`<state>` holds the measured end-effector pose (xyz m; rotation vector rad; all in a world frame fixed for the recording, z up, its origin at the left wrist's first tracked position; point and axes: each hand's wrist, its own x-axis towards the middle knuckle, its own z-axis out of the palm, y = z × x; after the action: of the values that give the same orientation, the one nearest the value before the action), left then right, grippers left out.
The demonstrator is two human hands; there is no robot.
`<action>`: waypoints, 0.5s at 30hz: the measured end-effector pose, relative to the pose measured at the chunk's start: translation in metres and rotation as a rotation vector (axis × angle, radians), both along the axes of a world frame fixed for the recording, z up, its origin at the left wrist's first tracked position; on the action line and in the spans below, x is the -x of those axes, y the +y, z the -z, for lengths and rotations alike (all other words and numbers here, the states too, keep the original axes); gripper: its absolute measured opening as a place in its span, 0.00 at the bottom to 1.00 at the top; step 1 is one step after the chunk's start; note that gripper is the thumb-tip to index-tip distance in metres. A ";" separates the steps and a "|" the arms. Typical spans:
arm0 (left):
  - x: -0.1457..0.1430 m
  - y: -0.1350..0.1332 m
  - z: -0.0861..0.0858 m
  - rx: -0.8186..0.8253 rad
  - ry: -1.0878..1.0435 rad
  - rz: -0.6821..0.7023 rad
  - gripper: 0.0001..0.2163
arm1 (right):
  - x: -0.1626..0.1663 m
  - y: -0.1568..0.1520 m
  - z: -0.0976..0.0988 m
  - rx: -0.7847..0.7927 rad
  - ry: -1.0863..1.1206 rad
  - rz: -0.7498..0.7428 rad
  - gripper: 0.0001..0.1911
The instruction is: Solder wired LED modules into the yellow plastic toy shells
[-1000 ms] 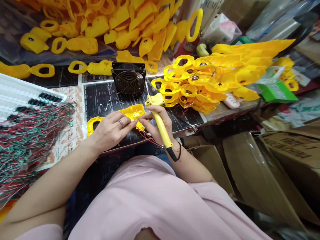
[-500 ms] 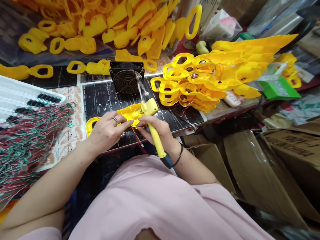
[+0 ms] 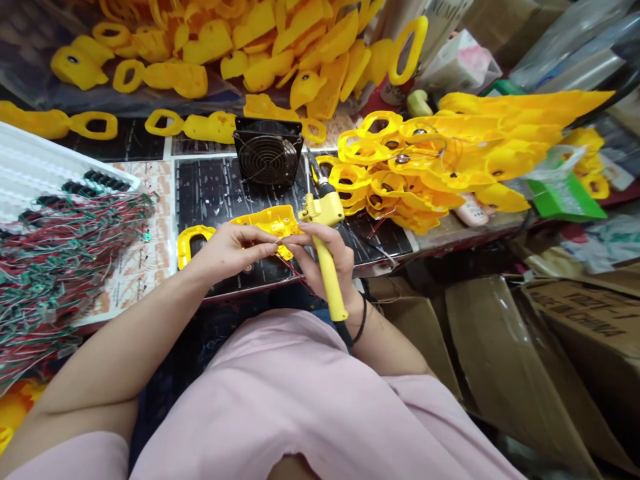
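Observation:
A yellow plastic shell (image 3: 260,223) with a handle loop lies on the black mat at the bench's front edge. My left hand (image 3: 227,250) rests on it, fingers pinched at its right end, where thin red wires (image 3: 295,270) hang down. My right hand (image 3: 325,257) meets the left there and grips a yellow soldering iron (image 3: 325,247). The iron's metal tip points up and away toward the fan, and its cord end runs along my wrist.
A small black fan (image 3: 269,159) stands behind the shell. Stacked yellow shells (image 3: 415,167) lie to the right, and loose ones (image 3: 240,47) are heaped at the back. Red and green wired boards (image 3: 55,260) spread at left beside a white tray (image 3: 40,177). Cardboard boxes (image 3: 505,353) sit below right.
The soldering iron has tilted from leaning left to leaning right in my right hand, its tip now right of the fan. Both hands stay pinched at the shell's right end.

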<state>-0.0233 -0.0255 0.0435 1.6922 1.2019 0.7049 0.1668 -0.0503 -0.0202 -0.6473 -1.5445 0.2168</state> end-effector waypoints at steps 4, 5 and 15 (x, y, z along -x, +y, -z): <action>-0.006 -0.002 -0.004 0.080 -0.064 -0.030 0.19 | 0.003 0.001 0.000 -0.060 -0.045 0.063 0.20; -0.008 -0.003 -0.004 0.083 -0.089 -0.033 0.18 | 0.004 0.001 0.001 -0.077 -0.058 0.085 0.20; -0.005 0.000 -0.009 0.016 -0.305 -0.080 0.19 | 0.005 0.005 -0.004 -0.097 -0.060 0.085 0.19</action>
<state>-0.0184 -0.0254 0.0523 1.4665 1.0597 0.9623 0.1621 -0.0448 -0.0164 -0.6456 -1.5713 0.0586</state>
